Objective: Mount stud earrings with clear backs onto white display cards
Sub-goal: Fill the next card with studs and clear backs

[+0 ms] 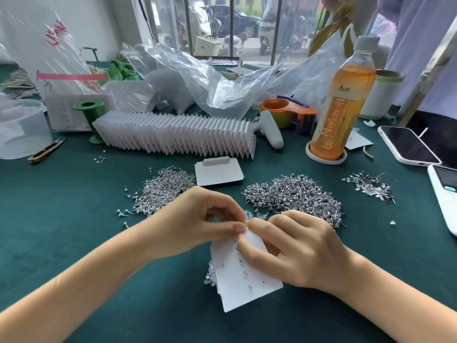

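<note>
A white display card [243, 283] lies tilted over the green table near me, with several small studs stuck in it. My left hand [197, 224] and my right hand [291, 246] meet at the card's top edge, fingertips pinching there; whatever tiny part they pinch is too small to tell. Clear backs [210, 271] lie loose beside the card's left edge. Piles of silver stud earrings sit at the left [160, 189], the centre right [296, 194] and the far right [371, 186]. An empty card [218, 173] lies beyond my hands.
A long row of filled cards [178, 134] stands behind the piles. An orange drink bottle [343, 100], a tape dispenser [289, 112], a green spool [89, 115], snips [47, 151], plastic bags [197, 80] and two phones [408, 144] ring the work area.
</note>
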